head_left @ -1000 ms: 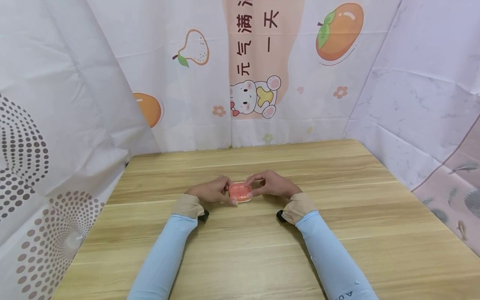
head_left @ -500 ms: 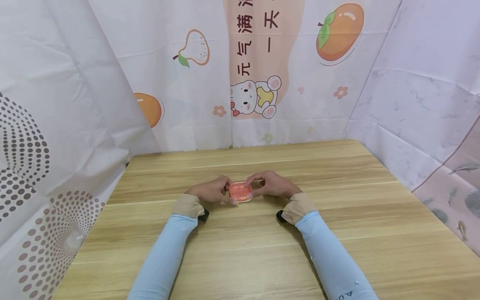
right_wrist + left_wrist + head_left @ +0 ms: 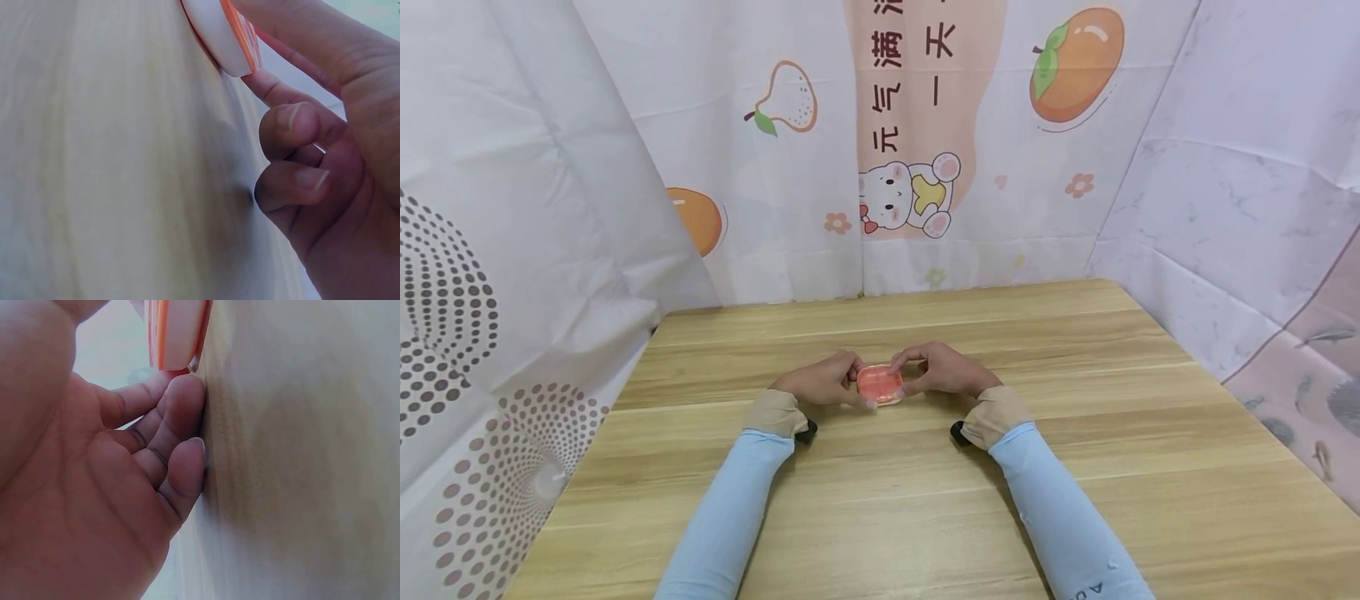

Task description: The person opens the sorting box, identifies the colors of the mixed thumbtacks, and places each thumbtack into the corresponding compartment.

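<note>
A small pink box with a white underside sits on the wooden table, caught between two grips that come at it from either side. The left hand closes on its left end: the thumb lies along the near edge and the forefinger curls over the far corner, so this grip is pinched tight onto the box. In the left wrist view the box shows edge-on, orange-pink above a white layer, lying on the table, with the left hand beneath it in the frame and its lower fingers curled loosely and resting against the wood just beside the box. The right hand takes the opposite end, forefinger arched over the far right corner and thumb at the near side, a grip likewise narrowed to a pinch on the box. The right wrist view shows the box edge-on against the table, the right hand close behind it, one finger stretched along the box's top and the other fingers folded in toward the palm, near the wood. Pale blue sleeves run back from both grips toward the near edge of the table. Beyond the grips hangs a printed curtain with a bear and fruit.
</note>
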`<move>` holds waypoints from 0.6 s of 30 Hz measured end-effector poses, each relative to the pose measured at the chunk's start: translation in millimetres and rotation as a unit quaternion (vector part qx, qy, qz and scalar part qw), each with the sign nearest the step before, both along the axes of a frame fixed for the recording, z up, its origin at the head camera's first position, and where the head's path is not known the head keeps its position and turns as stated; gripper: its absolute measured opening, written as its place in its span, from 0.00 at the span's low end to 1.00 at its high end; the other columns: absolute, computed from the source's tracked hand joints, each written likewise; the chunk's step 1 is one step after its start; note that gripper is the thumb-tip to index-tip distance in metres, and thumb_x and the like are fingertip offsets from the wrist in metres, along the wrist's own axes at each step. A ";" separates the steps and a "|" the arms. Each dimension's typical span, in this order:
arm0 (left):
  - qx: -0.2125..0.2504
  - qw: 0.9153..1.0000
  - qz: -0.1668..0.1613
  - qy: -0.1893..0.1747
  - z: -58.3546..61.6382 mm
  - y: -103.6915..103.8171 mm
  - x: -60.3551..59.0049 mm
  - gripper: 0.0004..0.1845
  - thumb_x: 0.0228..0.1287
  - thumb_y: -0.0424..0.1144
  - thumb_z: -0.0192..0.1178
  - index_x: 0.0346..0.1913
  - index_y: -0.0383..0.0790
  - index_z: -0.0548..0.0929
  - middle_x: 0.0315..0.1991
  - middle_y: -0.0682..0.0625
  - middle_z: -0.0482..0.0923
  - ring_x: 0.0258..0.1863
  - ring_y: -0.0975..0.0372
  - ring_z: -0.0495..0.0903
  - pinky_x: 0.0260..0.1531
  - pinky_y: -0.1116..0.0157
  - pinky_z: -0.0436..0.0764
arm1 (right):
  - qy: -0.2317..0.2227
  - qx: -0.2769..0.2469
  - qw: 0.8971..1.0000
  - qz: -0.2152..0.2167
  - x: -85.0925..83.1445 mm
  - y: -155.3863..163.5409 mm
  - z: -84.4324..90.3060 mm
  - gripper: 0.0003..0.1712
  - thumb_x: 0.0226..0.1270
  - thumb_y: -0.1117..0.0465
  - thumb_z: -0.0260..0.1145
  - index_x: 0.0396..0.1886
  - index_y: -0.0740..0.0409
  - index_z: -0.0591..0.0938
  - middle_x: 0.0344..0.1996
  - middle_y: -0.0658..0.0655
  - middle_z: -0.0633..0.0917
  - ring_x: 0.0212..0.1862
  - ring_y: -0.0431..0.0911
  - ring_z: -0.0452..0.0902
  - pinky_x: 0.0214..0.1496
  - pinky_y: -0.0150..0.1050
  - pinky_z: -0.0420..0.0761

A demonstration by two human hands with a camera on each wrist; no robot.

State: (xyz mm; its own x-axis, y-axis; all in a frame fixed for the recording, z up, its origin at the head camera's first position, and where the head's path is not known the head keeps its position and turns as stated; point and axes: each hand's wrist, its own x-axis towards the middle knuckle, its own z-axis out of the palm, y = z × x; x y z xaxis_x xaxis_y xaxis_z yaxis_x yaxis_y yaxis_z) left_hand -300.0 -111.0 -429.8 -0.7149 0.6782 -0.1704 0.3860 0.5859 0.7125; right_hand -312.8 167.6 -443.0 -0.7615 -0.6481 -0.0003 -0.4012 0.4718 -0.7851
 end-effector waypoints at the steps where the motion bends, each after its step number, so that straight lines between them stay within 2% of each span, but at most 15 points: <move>1: 0.001 1.000 0.001 0.002 -0.3 0.0 -0.2 0.30 0.61 0.50 0.76 0.53 0.37 0.71 0.43 0.46 0.73 0.35 0.59 0.70 0.34 0.65 0.71 | 0.000 -0.001 1.000 -0.001 0.0 -0.3 -0.1 0.19 0.58 0.52 0.82 0.50 0.43 0.89 0.58 0.47 0.84 0.65 0.47 0.72 0.68 0.54 0.71; 8: 0.003 1.000 0.001 0.002 -0.4 3.2 1.3 0.30 0.60 0.50 0.77 0.53 0.37 0.72 0.44 0.46 0.73 0.36 0.58 0.70 0.35 0.64 0.72 | 0.004 0.010 1.000 -0.007 3.2 0.6 1.5 0.19 0.58 0.55 0.82 0.49 0.44 0.88 0.57 0.47 0.84 0.62 0.46 0.73 0.65 0.51 0.72; 12: 0.009 1.000 0.003 -0.009 -0.2 5.0 2.1 0.33 0.60 0.50 0.76 0.56 0.36 0.71 0.46 0.45 0.74 0.38 0.57 0.70 0.38 0.63 0.72 | 0.003 0.028 1.000 -0.002 5.0 1.7 6.3 0.20 0.59 0.53 0.82 0.50 0.44 0.88 0.56 0.45 0.84 0.56 0.47 0.73 0.59 0.46 0.74; 16: 0.008 1.000 0.027 -0.011 -0.2 2.8 1.0 0.47 0.60 0.53 0.75 0.71 0.35 0.60 0.54 0.42 0.70 0.47 0.55 0.71 0.48 0.59 0.74 | -0.007 0.029 1.000 0.006 4.3 3.5 13.5 0.19 0.60 0.50 0.80 0.51 0.43 0.87 0.52 0.44 0.85 0.48 0.49 0.73 0.49 0.43 0.75; 18: 0.001 0.999 0.048 -0.003 -2.5 0.5 0.8 0.53 0.60 0.57 0.74 0.76 0.36 0.54 0.59 0.40 0.66 0.51 0.53 0.70 0.53 0.56 0.73 | -0.014 0.022 1.000 0.007 4.9 4.5 15.8 0.18 0.63 0.49 0.78 0.51 0.44 0.87 0.52 0.45 0.85 0.48 0.49 0.76 0.49 0.43 0.77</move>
